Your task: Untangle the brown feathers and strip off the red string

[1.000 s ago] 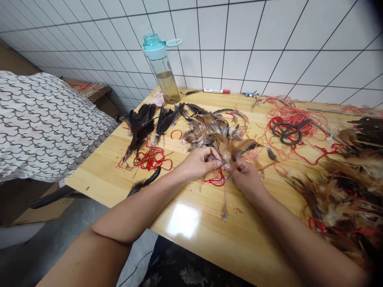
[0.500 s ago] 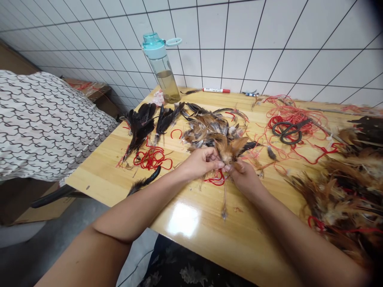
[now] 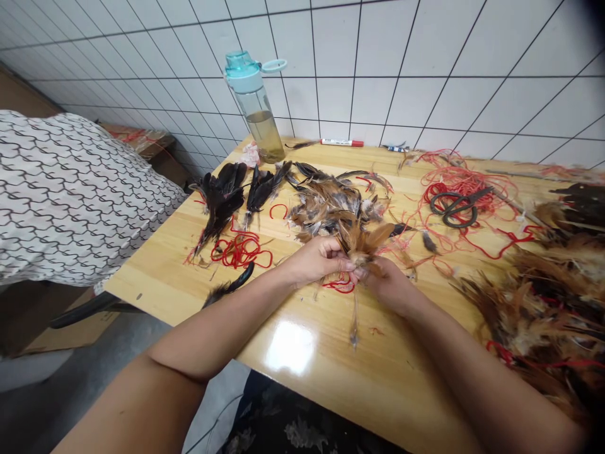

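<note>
Two hands work close together in the head view. The left hand and right hand meet above the table, their fingertips closed in a tight pinch on the base of a bunch of brown feathers, with the barbs fanning upward and outward. A low pinch at the quill ends keeps the bunch gathered; the exact finger placement inside it is hidden. Directly beneath lie loops of red thread, a possible snag for loose quills. Just behind the hands sits a loose heap of mottled feathers. Further left, black feather bunches lie on a wooden table. To the right, black scissors rest on tangled red cord, near a larger feather pile.
</note>
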`<state>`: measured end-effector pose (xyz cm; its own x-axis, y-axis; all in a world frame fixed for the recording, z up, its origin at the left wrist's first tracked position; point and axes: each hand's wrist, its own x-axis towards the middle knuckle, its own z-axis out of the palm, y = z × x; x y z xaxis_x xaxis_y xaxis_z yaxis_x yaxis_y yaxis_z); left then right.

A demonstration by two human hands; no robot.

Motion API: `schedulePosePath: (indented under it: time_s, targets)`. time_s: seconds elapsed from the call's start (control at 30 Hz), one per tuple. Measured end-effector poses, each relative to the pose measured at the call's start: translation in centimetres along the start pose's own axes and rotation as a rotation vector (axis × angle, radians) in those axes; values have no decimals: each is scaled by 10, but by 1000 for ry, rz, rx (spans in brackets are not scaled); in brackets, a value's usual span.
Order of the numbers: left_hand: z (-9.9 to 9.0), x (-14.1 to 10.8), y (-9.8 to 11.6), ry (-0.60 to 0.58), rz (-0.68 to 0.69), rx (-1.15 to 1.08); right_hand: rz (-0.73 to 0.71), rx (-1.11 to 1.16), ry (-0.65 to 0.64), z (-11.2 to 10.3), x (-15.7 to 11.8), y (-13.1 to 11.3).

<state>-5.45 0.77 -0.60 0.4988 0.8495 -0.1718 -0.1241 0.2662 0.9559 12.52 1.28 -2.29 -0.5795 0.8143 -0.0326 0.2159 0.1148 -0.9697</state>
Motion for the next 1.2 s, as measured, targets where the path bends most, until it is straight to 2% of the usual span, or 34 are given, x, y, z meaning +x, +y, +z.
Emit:
schedulePosePath:
  time_s: [0.1, 0.23, 0.47, 0.63, 0.87, 1.1, 1.2]
  targets:
    - [-4, 1, 0, -29, 33, 116, -24, -6, -3, 1, 0, 2]
    - [-6, 4, -2, -4, 92, 251, -62, 35, 11, 3, 2, 3]
    - [-3, -1, 7, -115, 87, 239, -39, 87, 9, 2, 0, -4]
    - [-4, 0, 8, -53, 154, 357, -46, 67, -15, 1, 0, -1]
    - [0, 3, 1, 96, 127, 214, -92, 98, 48, -1, 1, -1]
    - [3, 2, 4, 95, 136, 272, -77, 68, 45, 1, 2, -2]
    - [2, 1, 8, 75, 156, 253, -48, 81, 95, 2, 2, -1]
